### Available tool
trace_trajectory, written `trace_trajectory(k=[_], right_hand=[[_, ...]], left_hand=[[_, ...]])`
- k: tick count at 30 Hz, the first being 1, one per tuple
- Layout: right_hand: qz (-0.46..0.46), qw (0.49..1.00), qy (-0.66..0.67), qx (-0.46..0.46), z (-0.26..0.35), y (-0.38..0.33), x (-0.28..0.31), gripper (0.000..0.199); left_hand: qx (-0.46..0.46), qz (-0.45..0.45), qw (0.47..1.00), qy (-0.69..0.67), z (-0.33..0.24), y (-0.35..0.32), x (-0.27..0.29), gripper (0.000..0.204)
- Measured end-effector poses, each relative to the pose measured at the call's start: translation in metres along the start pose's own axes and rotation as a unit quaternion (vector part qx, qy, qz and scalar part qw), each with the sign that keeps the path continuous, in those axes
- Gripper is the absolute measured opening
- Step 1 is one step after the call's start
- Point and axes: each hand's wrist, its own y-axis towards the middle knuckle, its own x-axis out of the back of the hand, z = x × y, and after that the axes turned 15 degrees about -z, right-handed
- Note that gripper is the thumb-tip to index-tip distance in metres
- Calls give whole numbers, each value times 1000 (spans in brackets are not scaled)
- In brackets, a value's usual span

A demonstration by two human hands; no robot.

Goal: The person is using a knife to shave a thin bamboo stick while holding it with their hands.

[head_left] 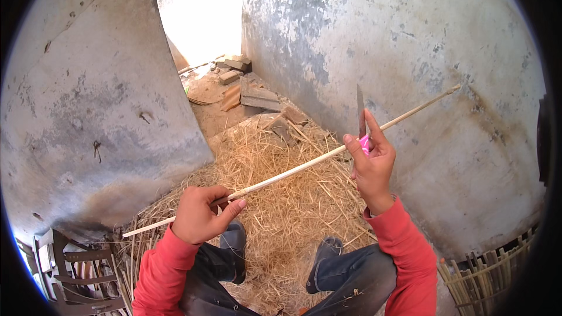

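Observation:
A long, thin, pale stick [293, 169] slants across the view, its left end low and its right end high by the wall. My left hand [199, 215] is closed around its lower part, thumb laid along it. My right hand [376, 167] grips a knife [361, 108], blade pointing up, with the index finger stretched along the blade's side. A bit of bright pink with white marks [365, 144], seemingly the knife's handle, shows between the fingers. The stick passes by the right thumb, close to the base of the blade; whether the edge touches it I cannot tell.
Pale shavings [281, 228] cover the floor around my shoes. Bricks and broken tiles [260, 96] lie farther off by the bright opening. Worn walls [410, 41] stand on both sides. A wooden chair [88, 269] is at lower left, a slatted basket-like thing [489, 278] at lower right.

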Motion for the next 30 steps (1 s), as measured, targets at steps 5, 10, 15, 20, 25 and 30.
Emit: trace_trajectory(k=[5, 10, 15, 20, 25, 30], right_hand=[[24, 998, 59, 9, -2, -17, -18, 66], [84, 996, 33, -7, 2, -33, -27, 67], [88, 996, 34, 8, 1, -38, -37, 67], [106, 993, 43, 10, 1, -37, -35, 67], [106, 994, -28, 3, 5, -29, -23, 63], [68, 997, 23, -33, 11, -9, -8, 57]], left_hand=[[-34, -36, 999, 12, -2, 4, -14, 25], [-59, -26, 998, 10, -11, 7, -23, 25], [-82, -17, 996, 11, -17, 8, -31, 27], [-67, -27, 997, 6, -13, 6, -29, 31], [-28, -10, 999, -14, -18, 4, -15, 28], [-14, -40, 999, 2, -7, 3, -9, 32]])
